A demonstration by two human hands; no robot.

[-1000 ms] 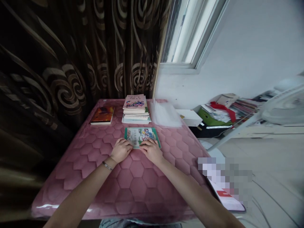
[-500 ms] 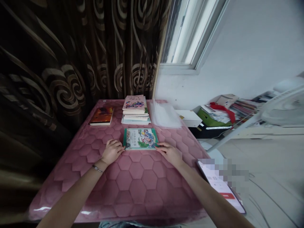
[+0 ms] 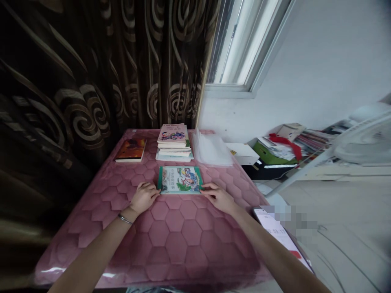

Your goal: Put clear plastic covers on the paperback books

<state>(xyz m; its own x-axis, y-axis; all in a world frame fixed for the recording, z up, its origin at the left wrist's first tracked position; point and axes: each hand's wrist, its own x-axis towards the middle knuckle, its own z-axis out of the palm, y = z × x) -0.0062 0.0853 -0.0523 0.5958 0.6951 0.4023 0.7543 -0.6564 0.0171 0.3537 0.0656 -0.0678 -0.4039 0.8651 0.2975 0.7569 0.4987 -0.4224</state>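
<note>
A green-bordered picture book point(image 3: 179, 180) lies flat on the pink quilted table cover point(image 3: 177, 240), turned sideways to me. My left hand point(image 3: 144, 197) holds its near left corner between thumb and curled fingers. At the near right corner, my right hand point(image 3: 218, 198) grips the edge in the same way. Behind the book stands a stack of books point(image 3: 174, 142) with a pink cover on top. A thin pile of clear plastic sleeves point(image 3: 212, 148) lies to the right of that stack.
An orange-and-dark book point(image 3: 131, 149) lies at the far left. Along the right edge, a phone point(image 3: 279, 234) shows a timer. Beyond the table are a white box point(image 3: 242, 153), a white fan point(image 3: 362, 138) and piled papers. A dark patterned curtain point(image 3: 137, 65) hangs behind.
Hardly anything differs. Both hands keep hold of the book's corners, and the whole view has shifted very slightly.
</note>
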